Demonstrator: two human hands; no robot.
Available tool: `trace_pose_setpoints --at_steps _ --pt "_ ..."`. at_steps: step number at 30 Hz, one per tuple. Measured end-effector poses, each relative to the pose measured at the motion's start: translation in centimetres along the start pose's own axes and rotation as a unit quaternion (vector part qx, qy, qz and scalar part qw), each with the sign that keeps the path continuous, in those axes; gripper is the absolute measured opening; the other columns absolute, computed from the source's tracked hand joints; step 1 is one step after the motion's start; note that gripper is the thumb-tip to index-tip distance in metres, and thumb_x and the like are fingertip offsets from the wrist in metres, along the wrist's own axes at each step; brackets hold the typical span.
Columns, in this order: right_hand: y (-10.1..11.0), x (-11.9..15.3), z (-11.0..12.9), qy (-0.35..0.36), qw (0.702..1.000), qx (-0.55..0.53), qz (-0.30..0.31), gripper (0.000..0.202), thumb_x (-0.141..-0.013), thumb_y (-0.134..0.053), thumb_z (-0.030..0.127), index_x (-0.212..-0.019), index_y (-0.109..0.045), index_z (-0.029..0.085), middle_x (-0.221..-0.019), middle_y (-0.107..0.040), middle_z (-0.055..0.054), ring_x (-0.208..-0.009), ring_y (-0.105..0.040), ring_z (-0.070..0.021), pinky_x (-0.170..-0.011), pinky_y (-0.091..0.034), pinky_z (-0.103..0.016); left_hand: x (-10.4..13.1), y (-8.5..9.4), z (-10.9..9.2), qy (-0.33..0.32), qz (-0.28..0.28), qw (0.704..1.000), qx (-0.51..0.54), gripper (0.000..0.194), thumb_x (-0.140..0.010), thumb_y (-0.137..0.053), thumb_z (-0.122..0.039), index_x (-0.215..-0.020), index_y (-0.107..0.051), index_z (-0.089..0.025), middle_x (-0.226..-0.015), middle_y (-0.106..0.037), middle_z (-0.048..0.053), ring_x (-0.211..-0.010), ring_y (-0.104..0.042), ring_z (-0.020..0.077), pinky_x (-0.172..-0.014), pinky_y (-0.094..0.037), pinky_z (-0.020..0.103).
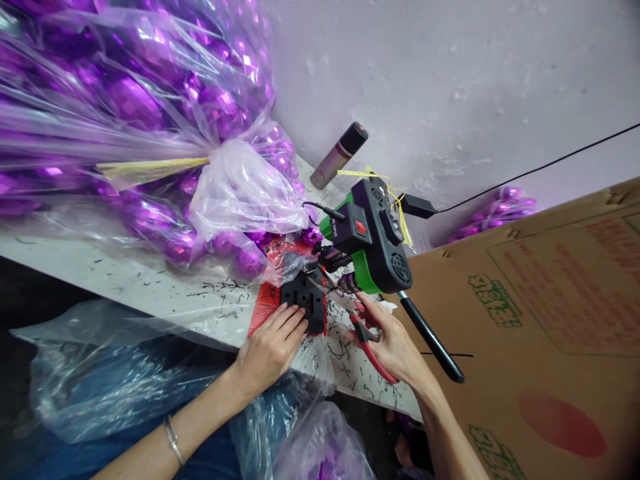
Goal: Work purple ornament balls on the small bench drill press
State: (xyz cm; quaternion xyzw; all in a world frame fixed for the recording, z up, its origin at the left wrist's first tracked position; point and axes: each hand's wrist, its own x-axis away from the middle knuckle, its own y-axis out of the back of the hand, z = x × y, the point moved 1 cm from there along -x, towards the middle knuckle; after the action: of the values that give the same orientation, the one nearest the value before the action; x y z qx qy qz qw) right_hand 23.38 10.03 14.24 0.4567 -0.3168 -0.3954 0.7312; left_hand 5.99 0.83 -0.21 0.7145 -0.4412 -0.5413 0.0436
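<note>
My left hand [273,343] lies with its fingers stretched flat over the near edge of a black slotted plate [299,297]. That plate rests on a red sheet [265,308] on the white table. In my right hand [393,343] is a pair of red-handled scissors [373,350], the blades angled toward the plate under the machine. A black and green machine [373,237] with a red switch stands just beyond both hands. Its underside and the scissor tips are partly hidden. Short dark clippings are scattered on the table [190,310].
Tied clear bags of shiny purple ornaments [140,100] fill the back left. A spray can [340,155] leans near the wall. To the right stands a large cardboard box [540,320], beside the machine's black lever [433,340]. A cable [530,170] runs along the wall.
</note>
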Motion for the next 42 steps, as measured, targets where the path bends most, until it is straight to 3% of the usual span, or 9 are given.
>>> trace_pose_setpoints --at_steps 10,17,21,26,32,37,42 --pt "-0.3 0.2 -0.4 0.021 0.999 0.015 -0.018 0.065 -0.079 -0.066 0.047 -0.135 -0.057 0.015 -0.092 -0.068 -0.007 -0.074 -0.060 -0.0186 -0.070 -0.054 -0.032 -0.2 0.2 -0.1 0.000 -0.008 1.000 -0.007 0.022 -0.093 -0.051 -0.014 -0.106 -0.069 -0.010 -0.115 -0.071 0.011 -0.110 -0.066 0.0235 -0.101 -0.055 0.043" --pt "0.0 0.0 0.3 -0.046 0.992 -0.110 0.042 0.073 -0.070 -0.074 0.052 -0.133 -0.060 0.016 -0.111 -0.072 -0.008 -0.094 -0.068 -0.0238 -0.085 -0.057 -0.036 -0.3 0.3 -0.1 -0.006 -0.007 1.000 -0.005 0.023 -0.094 -0.050 -0.014 -0.106 -0.069 -0.009 -0.115 -0.071 0.011 -0.110 -0.066 0.0238 -0.099 -0.055 0.043" --pt "0.8 -0.2 0.7 -0.041 0.995 -0.079 0.046 0.069 -0.069 -0.076 0.052 -0.129 -0.063 0.021 -0.106 -0.074 -0.006 -0.091 -0.069 -0.0240 -0.084 -0.057 -0.037 -0.2 0.3 -0.1 -0.001 -0.007 1.000 -0.007 0.022 -0.093 -0.051 -0.014 -0.105 -0.069 -0.009 -0.114 -0.071 0.011 -0.110 -0.066 0.0235 -0.100 -0.055 0.042" --pt "0.3 0.8 0.5 -0.016 1.000 0.021 -0.011 0.068 -0.078 -0.068 0.048 -0.138 -0.055 0.019 -0.091 -0.070 -0.005 -0.074 -0.063 -0.0191 -0.071 -0.056 -0.033 -0.2 0.1 -0.1 -0.001 -0.001 1.000 -0.004 0.023 -0.093 -0.052 -0.014 -0.107 -0.069 -0.011 -0.116 -0.071 0.011 -0.112 -0.065 0.0227 -0.102 -0.054 0.042" --pt "-0.8 1.8 0.1 0.026 0.992 0.087 -0.086 0.062 -0.083 -0.063 0.042 -0.140 -0.052 0.019 -0.090 -0.065 -0.006 -0.072 -0.059 -0.0179 -0.069 -0.054 -0.031 -0.1 0.1 0.0 -0.006 0.001 1.000 -0.008 0.022 -0.093 -0.052 -0.014 -0.107 -0.069 -0.010 -0.117 -0.071 0.010 -0.111 -0.065 0.0241 -0.100 -0.055 0.043" --pt "0.0 1.3 0.3 -0.019 0.999 0.033 -0.024 0.068 -0.078 -0.069 0.048 -0.138 -0.055 0.019 -0.090 -0.070 -0.005 -0.072 -0.062 -0.0189 -0.067 -0.055 -0.032 0.1 0.0 0.0 -0.007 0.007 1.000 -0.010 0.023 -0.093 -0.052 -0.013 -0.109 -0.068 -0.011 -0.118 -0.070 0.010 -0.113 -0.064 0.0230 -0.102 -0.054 0.043" --pt "1.1 0.4 1.2 -0.072 0.994 -0.074 0.018 0.070 -0.068 -0.078 0.048 -0.130 -0.063 0.019 -0.108 -0.073 -0.008 -0.093 -0.070 -0.0254 -0.079 -0.059 -0.036 0.1 -0.2 0.0 -0.007 -0.001 1.000 -0.005 0.023 -0.093 -0.051 -0.014 -0.109 -0.067 -0.009 -0.117 -0.070 0.011 -0.113 -0.065 0.0237 -0.101 -0.054 0.043"
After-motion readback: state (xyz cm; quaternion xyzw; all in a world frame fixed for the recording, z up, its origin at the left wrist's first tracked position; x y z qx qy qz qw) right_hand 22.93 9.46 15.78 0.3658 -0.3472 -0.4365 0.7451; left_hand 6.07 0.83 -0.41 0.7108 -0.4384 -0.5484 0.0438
